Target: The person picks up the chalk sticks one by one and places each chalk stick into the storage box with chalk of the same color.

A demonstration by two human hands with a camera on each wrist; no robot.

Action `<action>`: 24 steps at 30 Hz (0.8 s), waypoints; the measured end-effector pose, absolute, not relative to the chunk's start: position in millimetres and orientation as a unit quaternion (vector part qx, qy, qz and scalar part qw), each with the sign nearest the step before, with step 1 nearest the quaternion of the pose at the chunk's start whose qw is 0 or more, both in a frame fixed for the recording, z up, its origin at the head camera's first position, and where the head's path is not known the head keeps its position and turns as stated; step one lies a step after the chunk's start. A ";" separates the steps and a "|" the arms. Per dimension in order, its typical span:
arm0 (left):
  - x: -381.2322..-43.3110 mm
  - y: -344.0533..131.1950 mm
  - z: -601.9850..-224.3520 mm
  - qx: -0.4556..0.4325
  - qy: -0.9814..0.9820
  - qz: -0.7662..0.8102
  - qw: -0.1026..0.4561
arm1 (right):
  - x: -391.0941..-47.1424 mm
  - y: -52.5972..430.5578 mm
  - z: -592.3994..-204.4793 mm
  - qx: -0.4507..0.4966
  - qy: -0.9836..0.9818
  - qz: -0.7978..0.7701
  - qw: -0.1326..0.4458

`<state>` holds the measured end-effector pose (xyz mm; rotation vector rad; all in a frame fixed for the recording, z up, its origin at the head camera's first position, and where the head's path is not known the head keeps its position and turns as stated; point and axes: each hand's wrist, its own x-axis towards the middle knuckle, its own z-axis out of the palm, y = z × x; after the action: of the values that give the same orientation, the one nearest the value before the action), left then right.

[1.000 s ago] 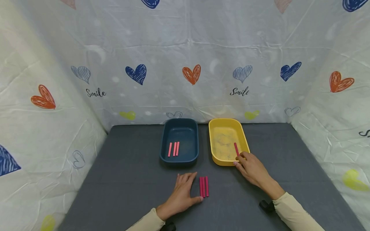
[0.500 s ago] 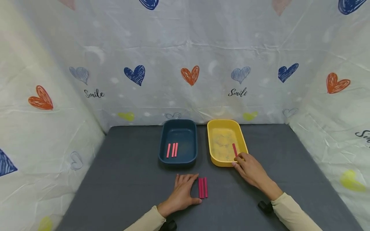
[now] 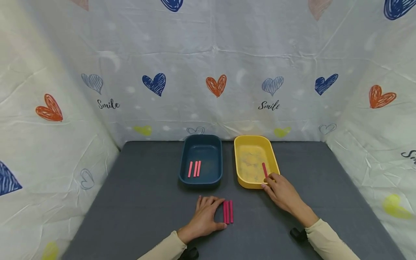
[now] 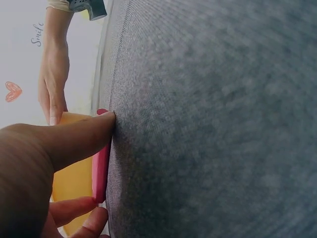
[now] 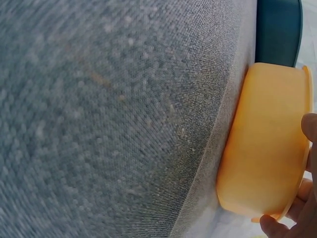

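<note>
In the head view, my left hand [image 3: 203,218] rests low over the cloth, its thumb and index finger at the two ends of the leftmost of three dark pink sticks [image 3: 228,212]. The left wrist view shows a dark pink stick [image 4: 101,168] held endwise between thumb and finger. My right hand [image 3: 286,193] is at the near right corner of the yellow tray [image 3: 238,159], with curled fingers at the near end of another dark pink stick [image 3: 264,169]. That end is hidden. Fingers also lie by the tray's rim in the right wrist view.
A dark blue tray [image 3: 217,177] stands left of the yellow one, with three light pink sticks [image 3: 195,169] inside. Both trays are at the back of the grey cloth-covered table [image 3: 146,202]. A white curtain [image 3: 182,43] printed with hearts surrounds it on three sides.
My left index finger has come down slightly to the leftmost stick's far end. The right hand and its stick stay nearly still; the whole view shifts a little.
</note>
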<state>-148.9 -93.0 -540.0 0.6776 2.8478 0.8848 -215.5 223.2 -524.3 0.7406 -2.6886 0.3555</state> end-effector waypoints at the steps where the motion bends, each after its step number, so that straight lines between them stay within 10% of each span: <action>1: -148.8 -93.0 -540.0 0.220 0.931 0.290 0.041 | -215.5 223.2 -524.3 0.259 -0.944 0.124 0.164; 24: -146.9 -99.9 -526.9 0.187 0.921 0.334 0.069 | -216.3 222.7 -522.9 0.260 -0.943 0.129 0.161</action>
<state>-146.9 -99.9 -526.9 0.5632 2.7729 1.0045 -216.3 222.7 -522.9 0.7423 -2.6941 0.3673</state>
